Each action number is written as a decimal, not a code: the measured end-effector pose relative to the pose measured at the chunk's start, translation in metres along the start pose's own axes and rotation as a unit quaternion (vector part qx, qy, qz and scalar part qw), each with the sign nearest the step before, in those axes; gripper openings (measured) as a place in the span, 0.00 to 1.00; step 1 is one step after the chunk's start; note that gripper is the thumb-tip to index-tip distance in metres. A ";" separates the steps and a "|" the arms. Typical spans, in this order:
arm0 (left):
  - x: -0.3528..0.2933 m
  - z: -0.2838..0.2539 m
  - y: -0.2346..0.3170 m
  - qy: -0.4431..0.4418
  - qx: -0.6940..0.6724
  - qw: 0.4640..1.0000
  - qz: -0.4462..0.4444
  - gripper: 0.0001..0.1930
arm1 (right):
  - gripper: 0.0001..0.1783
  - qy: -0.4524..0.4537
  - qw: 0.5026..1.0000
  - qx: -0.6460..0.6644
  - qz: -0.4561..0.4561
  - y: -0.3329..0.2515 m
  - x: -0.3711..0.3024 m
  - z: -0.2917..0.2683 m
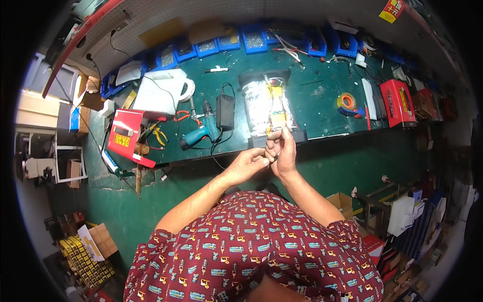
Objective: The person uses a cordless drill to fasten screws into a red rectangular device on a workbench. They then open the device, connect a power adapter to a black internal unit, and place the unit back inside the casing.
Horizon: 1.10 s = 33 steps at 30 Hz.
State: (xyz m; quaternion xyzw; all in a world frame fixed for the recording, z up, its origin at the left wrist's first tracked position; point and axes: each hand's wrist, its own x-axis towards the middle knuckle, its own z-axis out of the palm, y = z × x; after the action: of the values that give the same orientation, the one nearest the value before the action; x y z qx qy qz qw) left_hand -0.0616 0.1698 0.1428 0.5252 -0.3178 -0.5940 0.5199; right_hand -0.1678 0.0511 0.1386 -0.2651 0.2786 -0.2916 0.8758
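Observation:
My left hand (246,165) and my right hand (283,153) meet just off the front edge of the green bench. The fingers of both are curled and pinched close together. A tiny dark thing (275,158) shows between the fingertips, too small to name. Right beyond them lies an opened device (258,103) with a black frame, shiny silver foil and yellow parts with wires, brightly lit. A black power adapter (225,111) with its cord and a teal cordless drill (200,133) lie left of the device.
Yellow-handled pliers (160,136) and a red metal housing (126,133) lie at the bench's left. A tape roll (347,102) and another red housing (397,104) stand right. Blue parts bins (254,42) line the back. An open cardboard box (342,203) sits below right.

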 end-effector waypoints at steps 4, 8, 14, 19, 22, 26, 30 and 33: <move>-0.008 0.025 0.002 0.010 0.028 0.996 -0.079 0.16 | 0.26 -0.018 1.000 0.017 0.001 -0.008 -0.016 -0.019; -0.017 0.038 -0.006 0.011 0.082 0.993 -0.082 0.15 | 0.23 -0.018 1.000 0.002 -0.017 -0.017 -0.031 -0.029; -0.041 0.045 -0.025 0.038 0.051 0.997 -0.041 0.13 | 0.15 0.057 0.992 -0.099 -0.051 -0.025 -0.060 -0.061; -0.072 0.037 -0.063 0.113 -0.055 0.991 0.048 0.12 | 0.09 0.122 0.979 -0.165 -0.004 -0.015 -0.091 -0.099; -0.085 0.031 -0.074 0.127 -0.072 0.988 0.051 0.12 | 0.08 0.153 0.971 -0.186 0.004 -0.010 -0.109 -0.101; -0.093 0.036 -0.076 0.128 -0.101 0.984 0.075 0.11 | 0.07 0.144 0.965 -0.218 0.000 -0.005 -0.128 -0.097; -0.092 0.043 -0.075 0.122 -0.100 0.984 0.088 0.10 | 0.11 0.047 0.921 -0.387 -0.005 -0.007 -0.136 -0.070; -0.089 0.048 -0.073 0.067 -0.039 0.995 0.061 0.11 | 0.17 -0.047 0.926 -0.375 -0.003 -0.007 -0.141 -0.045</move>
State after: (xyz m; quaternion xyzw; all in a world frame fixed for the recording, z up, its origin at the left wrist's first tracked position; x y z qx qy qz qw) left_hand -0.1364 0.2649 0.1128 0.5231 -0.2901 -0.5366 0.5952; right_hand -0.2947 0.1253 0.1581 -0.5888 0.3252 -0.1551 0.7235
